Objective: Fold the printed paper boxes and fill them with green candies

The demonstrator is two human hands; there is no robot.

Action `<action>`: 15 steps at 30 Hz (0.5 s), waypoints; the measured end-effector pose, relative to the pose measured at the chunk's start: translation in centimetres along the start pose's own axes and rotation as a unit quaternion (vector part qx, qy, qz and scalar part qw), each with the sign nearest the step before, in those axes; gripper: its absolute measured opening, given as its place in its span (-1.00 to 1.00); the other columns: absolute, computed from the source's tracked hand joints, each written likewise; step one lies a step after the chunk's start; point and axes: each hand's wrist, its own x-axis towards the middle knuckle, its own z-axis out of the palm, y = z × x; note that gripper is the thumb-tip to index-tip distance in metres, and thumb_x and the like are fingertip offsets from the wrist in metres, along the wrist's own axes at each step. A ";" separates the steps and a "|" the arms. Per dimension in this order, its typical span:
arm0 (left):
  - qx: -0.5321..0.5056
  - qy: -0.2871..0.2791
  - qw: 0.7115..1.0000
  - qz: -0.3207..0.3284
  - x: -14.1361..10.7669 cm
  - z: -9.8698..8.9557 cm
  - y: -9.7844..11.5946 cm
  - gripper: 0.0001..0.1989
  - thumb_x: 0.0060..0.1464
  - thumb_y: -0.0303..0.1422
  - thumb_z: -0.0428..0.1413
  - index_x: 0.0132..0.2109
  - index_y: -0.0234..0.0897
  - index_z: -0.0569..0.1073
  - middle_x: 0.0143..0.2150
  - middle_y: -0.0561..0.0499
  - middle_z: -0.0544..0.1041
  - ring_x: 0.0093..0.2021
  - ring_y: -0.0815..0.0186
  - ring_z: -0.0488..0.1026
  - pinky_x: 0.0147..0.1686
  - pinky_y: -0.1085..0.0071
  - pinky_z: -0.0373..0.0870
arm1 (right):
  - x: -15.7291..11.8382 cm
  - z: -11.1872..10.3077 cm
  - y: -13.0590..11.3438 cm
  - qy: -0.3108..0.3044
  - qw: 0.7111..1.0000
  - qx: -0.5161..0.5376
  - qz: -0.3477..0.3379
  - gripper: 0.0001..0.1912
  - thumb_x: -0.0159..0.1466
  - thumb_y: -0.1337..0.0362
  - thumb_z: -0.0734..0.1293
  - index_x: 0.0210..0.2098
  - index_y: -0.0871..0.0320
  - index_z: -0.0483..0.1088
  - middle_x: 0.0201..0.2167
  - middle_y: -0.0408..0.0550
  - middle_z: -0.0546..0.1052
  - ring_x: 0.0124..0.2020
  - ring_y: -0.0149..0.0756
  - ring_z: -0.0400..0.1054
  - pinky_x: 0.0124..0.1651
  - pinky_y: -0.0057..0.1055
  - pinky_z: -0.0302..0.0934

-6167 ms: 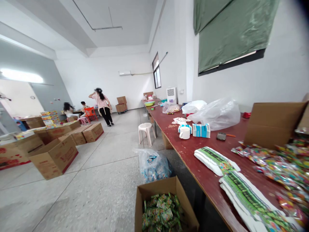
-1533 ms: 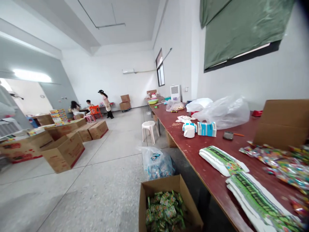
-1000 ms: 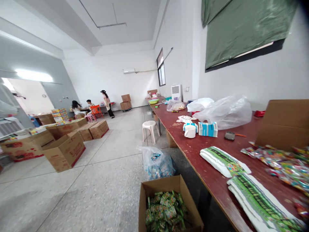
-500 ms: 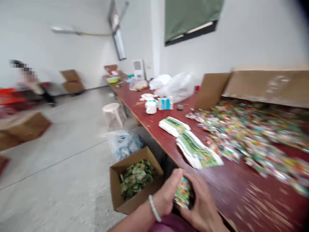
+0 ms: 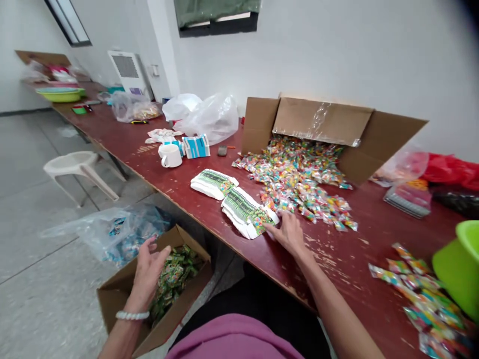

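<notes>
My left hand, with a pale bead bracelet at the wrist, is held above an open cardboard box, fingers apart and nothing in them. Inside that box is a heap of small green printed packets. On the red table, my right hand grips the near end of a fanned stack of flat green-and-white packets, thumb and fingers at its corner. A second fanned stack of the same packets lies just beyond it. Wrapped candies spill from a tipped carton behind my right hand.
Further along the table are a white mug, blue-and-white boxes and clear plastic bags. At right is a green tub beside loose candies. A stool and a filled bag stand on the floor.
My hands have parted. The printed packet they held is out of them; my left hand is above the box, my right at the stack. The view has swung right.
</notes>
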 end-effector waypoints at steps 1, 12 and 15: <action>-0.026 -0.023 0.999 -0.016 -0.2 0.1 -0.1 -0.26 -0.11 0.01 0.21 0.18 -0.22 0.28 0.12 -0.18 0.35 -0.01 0.05 0.44 -0.06 0.11 0.42 | 0.3 0.2 0.0 -0.005 0.999 -0.033 0.016 -0.26 0.18 -0.18 0.37 0.17 0.20 0.33 0.15 0.29 0.35 0.14 0.22 0.24 0.09 0.06 0.15; -0.062 -0.167 0.983 0.051 -4.6 5.1 3.2 -0.41 0.05 -0.12 0.17 0.19 -0.20 0.32 0.15 -0.17 0.38 -0.01 0.14 0.45 0.00 0.15 0.40 | -0.1 0.0 -0.2 0.047 0.948 0.290 0.123 -0.47 -0.04 -0.17 0.47 -0.33 0.11 0.35 -0.28 -0.01 0.46 -0.14 0.00 0.33 -0.07 -0.13 0.18; -0.069 -0.187 0.975 0.096 -5.4 4.9 5.4 -0.49 0.06 -0.15 0.18 0.13 -0.23 0.38 0.11 -0.17 0.45 0.05 0.10 0.43 0.06 0.16 0.37 | -1.2 -1.8 -0.7 0.015 0.922 0.373 0.099 -0.51 0.08 -0.21 0.38 -0.38 0.10 0.33 -0.43 -0.12 0.46 -0.35 -0.20 0.35 -0.24 -0.28 0.23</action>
